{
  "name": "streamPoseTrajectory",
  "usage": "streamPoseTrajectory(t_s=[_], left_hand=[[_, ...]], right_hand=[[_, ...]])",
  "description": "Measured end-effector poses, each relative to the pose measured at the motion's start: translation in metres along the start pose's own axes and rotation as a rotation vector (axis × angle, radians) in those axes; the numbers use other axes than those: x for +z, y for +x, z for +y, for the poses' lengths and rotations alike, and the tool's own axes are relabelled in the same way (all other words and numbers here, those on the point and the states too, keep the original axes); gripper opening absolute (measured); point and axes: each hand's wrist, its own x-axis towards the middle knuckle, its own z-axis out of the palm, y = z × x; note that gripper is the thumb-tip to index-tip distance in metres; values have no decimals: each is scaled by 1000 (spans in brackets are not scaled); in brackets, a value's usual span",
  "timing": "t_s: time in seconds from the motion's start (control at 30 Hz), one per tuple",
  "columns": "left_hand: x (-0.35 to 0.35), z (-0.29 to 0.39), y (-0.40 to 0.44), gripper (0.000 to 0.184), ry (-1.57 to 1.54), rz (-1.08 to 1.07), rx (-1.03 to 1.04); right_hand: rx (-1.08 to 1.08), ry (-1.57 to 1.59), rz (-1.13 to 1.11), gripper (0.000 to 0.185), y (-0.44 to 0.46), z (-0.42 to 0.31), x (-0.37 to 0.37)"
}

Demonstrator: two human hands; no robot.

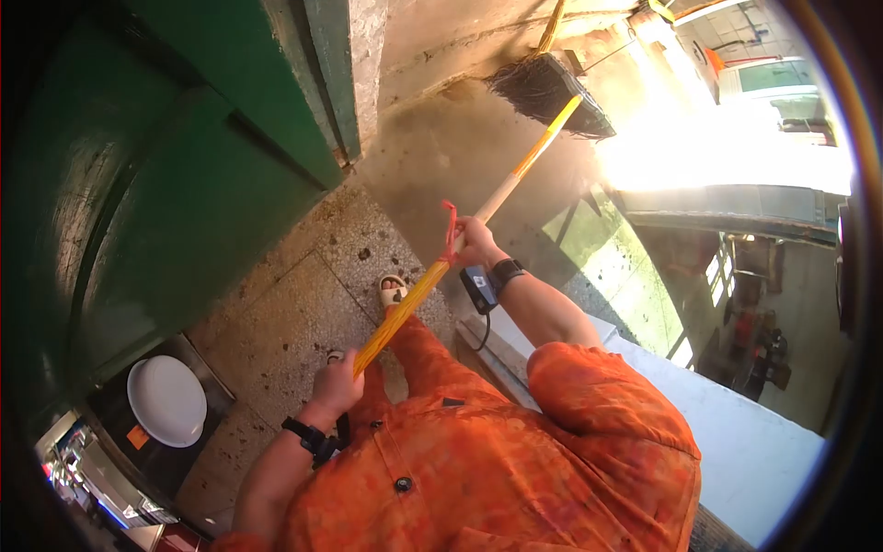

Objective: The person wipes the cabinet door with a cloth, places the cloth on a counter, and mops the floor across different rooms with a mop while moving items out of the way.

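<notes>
A long yellow and pale wooden pole [414,299] runs diagonally across the view, from my lap side up toward the top right. My left hand [338,386] is wrapped round its lower end. Higher up, my right hand [475,243] grips the pole beside a red tie [450,235]. The pole's far end lies over a dark bristly broom head or dustpan [552,90] on the floor; how they join cannot be made out. Both wrists wear black bands, and a small black device hangs by the right wrist.
Green door panels [212,175] stand at the left. A white basin [166,401] sits on a dark surface at lower left. A white ledge [727,423] and glass pane [616,267] are on the right. My sandalled foot [393,292] rests on the speckled floor [303,304].
</notes>
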Motion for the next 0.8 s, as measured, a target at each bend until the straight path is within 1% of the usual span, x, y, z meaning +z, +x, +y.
streamPoseTrajectory(t_s=[0.07, 0.13, 0.2, 0.23, 0.27, 0.3, 0.33, 0.4, 0.43, 0.47, 0.5, 0.53, 0.6, 0.63, 0.67, 0.73, 0.77, 0.8], left_hand=[[-4, -18, -17, 24, -14, -24, -13], [-5, -34, -42, 25, -23, -39, -30], [-3, -44, -65, 25, -32, -89, -43], [-7, -30, -58, 24, -82, -128, -61], [-4, -14, -44, 24, -84, -135, -61], [-2, 2, -23, 24, -94, -55, -26], [0, 9, -11, 24, -106, 36, 10], [1, 6, -7, 25, -96, 64, 21], [1, 3, -9, 25, -80, 69, 30], [-1, -1, -12, 25, -82, 70, 30], [-5, -5, -17, 26, -63, 30, 9], [-7, -9, -25, 26, -46, -9, -16], [-10, -18, -40, 26, -66, 49, -1], [-19, -19, -53, 26, -85, 38, -13], [-28, -19, -67, 27, -105, 26, -19], [-42, -33, -106, 28, -155, 30, -53], [-48, -37, -130, 29, -207, 27, -94], [-58, -36, -149, 29, -220, 45, -121]], right_hand=[[-114, 55, -26, 10, -48, 15, 19], [-220, 24, -111, 11, -63, 48, 20], [-386, -60, -155, 10, -86, 65, 17], [-416, -69, -71, 13, -87, 56, 21], [-382, -91, -48, 13, -78, 38, 24], [-220, -67, 53, 13, -63, 14, 28], [-87, -55, 86, 13, -57, -10, 33], [-86, -107, 15, 13, -34, -17, 28], [-87, -115, 29, 13, -26, -7, 24], [-88, -115, 44, 12, -29, 5, 22], [-66, -40, 30, 12, -32, 14, 19], [-62, -46, 29, 12, -33, 23, 15], [14, 53, -1, 14, -31, 37, 14], [42, -28, -79, 14, -48, 43, 17], [-2, -60, -176, 14, -57, 57, 19], [1, 101, -192, 15, -91, 78, 28], [-52, 93, -280, 17, -105, 83, 29], [-157, 110, -353, 19, -91, 83, 22]])
